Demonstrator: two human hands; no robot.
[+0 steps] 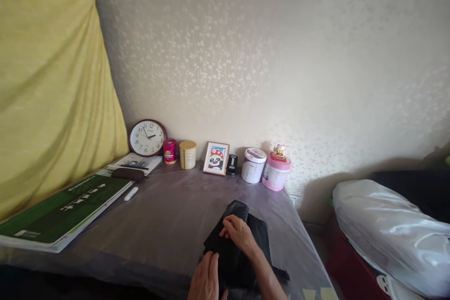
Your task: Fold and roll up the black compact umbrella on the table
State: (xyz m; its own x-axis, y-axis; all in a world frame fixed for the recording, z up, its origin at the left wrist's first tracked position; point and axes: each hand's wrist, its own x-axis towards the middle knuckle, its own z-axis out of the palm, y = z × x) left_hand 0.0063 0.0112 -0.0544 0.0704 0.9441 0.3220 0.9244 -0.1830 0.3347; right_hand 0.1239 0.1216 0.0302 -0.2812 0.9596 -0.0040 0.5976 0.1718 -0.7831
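A folded piece of thin black fabric (pixel 242 262) lies near the front right of the table, its layers uneven and one dark strip sticking out at the lower right. My left hand (pixel 206 277) rests along its left edge, fingers straight and side by side, with the thumb apart and partly cut off by the frame's bottom. Over the upper part of the fabric is my right hand (pixel 239 234), its fingers bent and drawn together against the cloth. Whatever sits under those fingertips is hidden.
The table (pixel 158 225) has a grey cover. Along the wall stand a clock (pixel 147 138), tins (pixel 188 155), a panda picture frame (pixel 216 158) and tubs (pixel 253 167). A green book (pixel 70 211) lies left. White plastic (pixel 393 234) covers something on the right.
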